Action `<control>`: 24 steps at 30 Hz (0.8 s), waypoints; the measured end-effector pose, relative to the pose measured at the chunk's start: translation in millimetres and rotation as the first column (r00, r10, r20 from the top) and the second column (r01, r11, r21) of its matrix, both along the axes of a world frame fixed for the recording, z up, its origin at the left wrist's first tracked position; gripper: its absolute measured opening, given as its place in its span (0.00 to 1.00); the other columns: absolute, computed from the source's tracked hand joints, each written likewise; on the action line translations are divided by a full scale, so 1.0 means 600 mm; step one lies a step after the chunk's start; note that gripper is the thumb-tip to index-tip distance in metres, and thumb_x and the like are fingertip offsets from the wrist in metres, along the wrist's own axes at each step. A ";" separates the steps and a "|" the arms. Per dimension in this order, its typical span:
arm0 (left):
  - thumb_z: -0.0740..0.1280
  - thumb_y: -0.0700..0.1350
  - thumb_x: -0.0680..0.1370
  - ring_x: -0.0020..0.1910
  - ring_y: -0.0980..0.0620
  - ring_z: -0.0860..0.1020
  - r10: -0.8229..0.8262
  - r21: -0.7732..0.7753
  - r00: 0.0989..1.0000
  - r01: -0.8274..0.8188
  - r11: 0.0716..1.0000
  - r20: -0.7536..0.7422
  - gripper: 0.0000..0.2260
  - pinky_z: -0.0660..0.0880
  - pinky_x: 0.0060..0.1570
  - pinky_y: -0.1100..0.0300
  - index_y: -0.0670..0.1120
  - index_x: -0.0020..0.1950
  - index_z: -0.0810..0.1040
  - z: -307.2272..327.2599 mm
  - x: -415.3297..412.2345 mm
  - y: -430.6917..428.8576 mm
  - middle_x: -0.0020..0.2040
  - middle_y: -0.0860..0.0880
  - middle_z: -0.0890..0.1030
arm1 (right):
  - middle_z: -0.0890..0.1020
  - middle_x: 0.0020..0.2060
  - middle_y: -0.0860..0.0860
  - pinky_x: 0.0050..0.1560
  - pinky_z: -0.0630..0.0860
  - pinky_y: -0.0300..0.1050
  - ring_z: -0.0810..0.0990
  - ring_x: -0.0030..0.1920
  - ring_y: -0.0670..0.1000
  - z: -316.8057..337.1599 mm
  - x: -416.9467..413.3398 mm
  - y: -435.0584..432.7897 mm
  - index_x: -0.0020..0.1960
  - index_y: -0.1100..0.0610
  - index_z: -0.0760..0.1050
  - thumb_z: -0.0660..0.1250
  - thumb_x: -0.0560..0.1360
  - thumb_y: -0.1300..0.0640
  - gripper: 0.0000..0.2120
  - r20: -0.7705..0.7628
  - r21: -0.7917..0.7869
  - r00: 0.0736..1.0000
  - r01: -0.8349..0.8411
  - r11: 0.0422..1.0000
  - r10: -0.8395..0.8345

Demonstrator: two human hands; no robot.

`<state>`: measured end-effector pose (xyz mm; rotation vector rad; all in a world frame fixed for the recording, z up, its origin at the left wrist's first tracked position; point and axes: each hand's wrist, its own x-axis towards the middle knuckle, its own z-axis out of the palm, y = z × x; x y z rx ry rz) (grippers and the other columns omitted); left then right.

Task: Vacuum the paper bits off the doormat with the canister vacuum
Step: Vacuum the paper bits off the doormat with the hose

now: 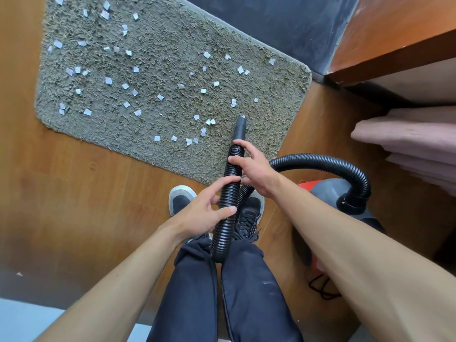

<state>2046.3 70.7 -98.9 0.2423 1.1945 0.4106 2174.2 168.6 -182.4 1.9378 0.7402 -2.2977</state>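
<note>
A grey-green shaggy doormat (160, 77) lies on the wooden floor, strewn with several small white paper bits (108, 80). A black ribbed vacuum hose (228, 193) runs from the red and grey canister (328, 191) at the right and ends in a smooth black nozzle (239, 127). The nozzle tip rests on the mat near its lower right part, with a paper bit at its mouth. My right hand (254, 169) grips the hose just behind the nozzle. My left hand (204, 211) holds the hose lower down, fingers wrapped around it.
My two dark shoes (180, 201) stand at the mat's near edge. Folded pink cloth (409, 141) lies under a wooden shelf (394, 60) at the right. A dark wall panel (271, 25) borders the mat's far side. A black cord (323, 290) lies beside the canister.
</note>
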 end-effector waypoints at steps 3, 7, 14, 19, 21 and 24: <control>0.63 0.33 0.81 0.37 0.60 0.81 0.016 0.005 1.000 -0.016 1.000 0.005 0.26 0.76 0.31 0.66 0.58 0.72 0.68 0.001 -0.004 -0.004 0.45 0.50 0.79 | 0.79 0.49 0.53 0.43 0.80 0.48 0.81 0.43 0.49 -0.002 -0.006 -0.003 0.67 0.46 0.71 0.67 0.77 0.63 0.22 -0.005 0.009 1.000 -0.007 1.000 0.007; 0.63 0.32 0.81 0.35 0.61 0.80 0.022 0.014 1.000 -0.022 1.000 0.002 0.26 0.75 0.31 0.68 0.56 0.73 0.68 -0.002 -0.013 -0.004 0.46 0.48 0.79 | 0.79 0.49 0.53 0.42 0.80 0.47 0.81 0.43 0.49 -0.008 -0.014 -0.007 0.67 0.47 0.71 0.67 0.76 0.64 0.23 -0.007 0.032 1.000 -0.006 0.999 0.006; 0.64 0.33 0.81 0.37 0.61 0.80 0.003 0.034 1.000 -0.003 0.999 -0.006 0.26 0.75 0.32 0.69 0.57 0.73 0.68 -0.013 -0.013 -0.008 0.43 0.54 0.80 | 0.79 0.47 0.54 0.46 0.81 0.51 0.81 0.43 0.50 -0.017 -0.014 -0.014 0.66 0.45 0.72 0.66 0.76 0.63 0.22 -0.002 0.070 1.000 0.005 0.998 -0.005; 0.64 0.34 0.81 0.37 0.58 0.80 0.002 0.026 1.000 -0.002 1.000 -0.006 0.26 0.76 0.32 0.65 0.60 0.72 0.68 -0.013 -0.014 -0.010 0.46 0.48 0.79 | 0.78 0.48 0.54 0.47 0.81 0.52 0.81 0.43 0.51 -0.013 -0.016 -0.008 0.67 0.46 0.71 0.66 0.77 0.64 0.22 -0.020 0.066 1.000 -0.002 0.998 0.004; 0.64 0.34 0.81 0.38 0.58 0.80 -0.009 0.033 1.000 0.010 0.999 -0.009 0.26 0.76 0.32 0.65 0.61 0.71 0.69 -0.013 -0.015 -0.006 0.46 0.48 0.79 | 0.79 0.49 0.55 0.44 0.81 0.49 0.81 0.43 0.51 -0.012 -0.017 -0.005 0.67 0.46 0.71 0.66 0.77 0.63 0.22 -0.017 0.061 1.000 0.008 0.998 -0.007; 0.63 0.34 0.81 0.34 0.62 0.79 -0.040 0.045 0.999 0.041 0.998 -0.020 0.26 0.73 0.30 0.70 0.58 0.72 0.68 -0.015 -0.014 0.003 0.45 0.50 0.79 | 0.79 0.51 0.56 0.43 0.80 0.49 0.81 0.44 0.51 -0.011 -0.012 -0.003 0.68 0.47 0.71 0.66 0.77 0.64 0.23 0.008 0.053 0.998 0.057 0.997 -0.057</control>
